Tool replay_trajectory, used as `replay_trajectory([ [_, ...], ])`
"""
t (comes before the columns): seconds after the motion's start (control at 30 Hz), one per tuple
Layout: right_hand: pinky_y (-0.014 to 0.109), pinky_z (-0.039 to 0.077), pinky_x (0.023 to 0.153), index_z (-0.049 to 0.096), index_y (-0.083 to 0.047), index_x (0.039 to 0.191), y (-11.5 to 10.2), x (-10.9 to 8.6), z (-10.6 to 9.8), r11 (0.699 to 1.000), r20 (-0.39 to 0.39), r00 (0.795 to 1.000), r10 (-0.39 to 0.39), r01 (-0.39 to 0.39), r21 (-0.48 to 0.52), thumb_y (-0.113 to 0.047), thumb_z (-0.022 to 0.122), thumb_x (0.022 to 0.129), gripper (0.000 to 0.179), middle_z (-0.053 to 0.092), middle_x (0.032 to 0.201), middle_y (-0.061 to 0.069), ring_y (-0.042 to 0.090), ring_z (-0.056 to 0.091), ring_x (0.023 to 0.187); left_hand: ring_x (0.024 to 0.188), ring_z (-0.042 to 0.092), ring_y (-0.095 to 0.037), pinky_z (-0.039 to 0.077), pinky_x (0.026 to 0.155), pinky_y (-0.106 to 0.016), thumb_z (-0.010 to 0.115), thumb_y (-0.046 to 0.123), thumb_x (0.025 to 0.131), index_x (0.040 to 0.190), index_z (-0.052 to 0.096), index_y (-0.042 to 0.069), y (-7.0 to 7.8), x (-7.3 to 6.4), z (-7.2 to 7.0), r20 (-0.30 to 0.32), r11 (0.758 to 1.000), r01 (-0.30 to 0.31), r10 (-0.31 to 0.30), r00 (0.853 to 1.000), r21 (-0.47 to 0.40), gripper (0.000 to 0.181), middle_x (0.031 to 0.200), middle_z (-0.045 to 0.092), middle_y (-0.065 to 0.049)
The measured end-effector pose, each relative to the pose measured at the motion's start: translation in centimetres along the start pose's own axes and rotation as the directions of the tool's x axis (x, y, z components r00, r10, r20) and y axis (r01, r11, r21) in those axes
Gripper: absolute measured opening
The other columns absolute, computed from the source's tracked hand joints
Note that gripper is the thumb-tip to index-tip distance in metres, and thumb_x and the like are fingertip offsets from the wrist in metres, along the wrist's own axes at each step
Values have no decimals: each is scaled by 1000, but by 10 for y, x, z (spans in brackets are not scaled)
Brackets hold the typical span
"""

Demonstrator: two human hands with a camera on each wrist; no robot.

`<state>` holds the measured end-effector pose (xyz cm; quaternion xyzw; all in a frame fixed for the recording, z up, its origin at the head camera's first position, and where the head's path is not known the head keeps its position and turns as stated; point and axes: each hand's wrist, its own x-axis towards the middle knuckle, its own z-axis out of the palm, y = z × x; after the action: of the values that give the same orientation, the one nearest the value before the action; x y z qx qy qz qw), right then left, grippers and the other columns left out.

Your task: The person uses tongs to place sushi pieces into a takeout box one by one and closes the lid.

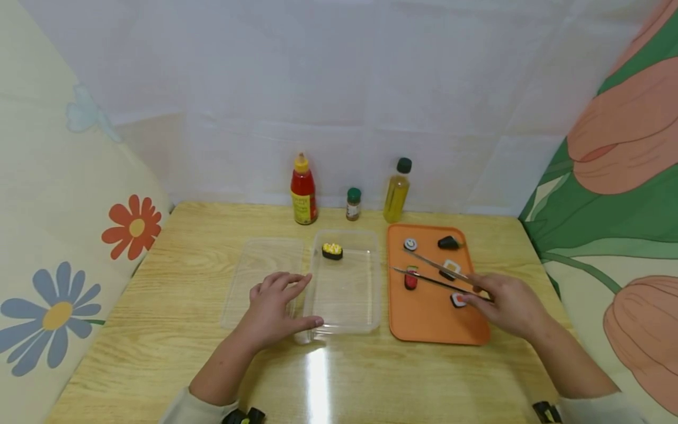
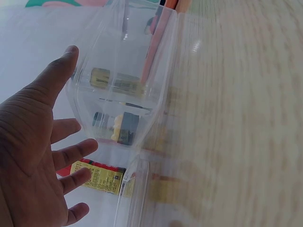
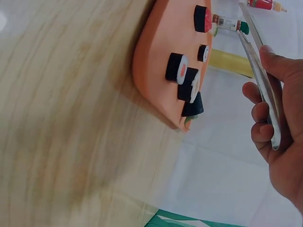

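Metal tongs [image 1: 441, 268] are gripped in my right hand [image 1: 508, 303], their tips spread apart and holding nothing. They are raised above an orange tray [image 1: 424, 324]. On the tray are a red-topped sushi piece [image 1: 410, 280], a small round roll [image 1: 410, 244], a roll with an orange center [image 1: 458, 300], a white-and-black roll [image 1: 450, 269] and a black cone-shaped roll [image 1: 449, 242]. My left hand [image 1: 275, 309] hovers with spread fingers by the left side of a clear plastic container [image 1: 344, 300]; contact is unclear. Inside the container sits a yellow-topped sushi piece [image 1: 332, 251].
A clear flat lid [image 1: 249, 265] lies left of the container, partly under my left hand. Along the back wall stand a red sauce bottle [image 1: 303, 197], a small green-capped jar [image 1: 353, 204] and an oil bottle [image 1: 397, 191]. Printed cloths hang at both sides.
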<state>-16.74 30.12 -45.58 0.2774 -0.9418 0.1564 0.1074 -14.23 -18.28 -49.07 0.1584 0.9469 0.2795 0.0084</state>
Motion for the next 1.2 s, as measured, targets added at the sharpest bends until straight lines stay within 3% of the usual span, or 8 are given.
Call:
replay_trajectory([
  [0.57, 23, 36, 51, 76, -4, 123, 6, -23, 4, 999, 13, 999, 42, -42, 11, -25, 87, 85, 45, 73, 89, -6, -5, 38, 58, 143, 32, -40, 18, 105, -74, 77, 73, 77, 156, 50, 18, 2, -1, -3, 5, 1000, 9, -9, 1000, 6, 100, 150, 51, -10],
  [0.8, 25, 40, 54, 76, -4, 123, 8, -32, 8, 995, 66, 993, 97, -98, 10, -30, 85, 88, 45, 73, 89, -5, -2, 45, 61, 143, 32, -40, 18, 105, -74, 79, 72, 77, 156, 50, 18, 2, -1, -4, 7, 1000, 7, -7, 1000, 6, 99, 150, 51, -10],
  [0.93, 25, 38, 53, 75, -2, 124, 8, -34, 11, 991, 93, 988, 127, -129, 24, -31, 83, 90, 46, 72, 90, -6, -2, 42, 60, 143, 32, -40, 17, 105, -74, 77, 73, 77, 156, 50, 19, 2, -1, -3, 6, 1000, 11, -11, 1000, 5, 100, 151, 51, -9],
  [1.2, 25, 39, 54, 76, -2, 121, 7, -37, 15, 992, 65, 991, 120, -123, 37, -29, 85, 88, 44, 71, 87, -8, -1, 42, 61, 143, 32, -39, 17, 105, -74, 75, 76, 77, 156, 50, 19, 1, -1, -2, 5, 1000, 11, -11, 1000, 2, 101, 151, 50, -10],
])
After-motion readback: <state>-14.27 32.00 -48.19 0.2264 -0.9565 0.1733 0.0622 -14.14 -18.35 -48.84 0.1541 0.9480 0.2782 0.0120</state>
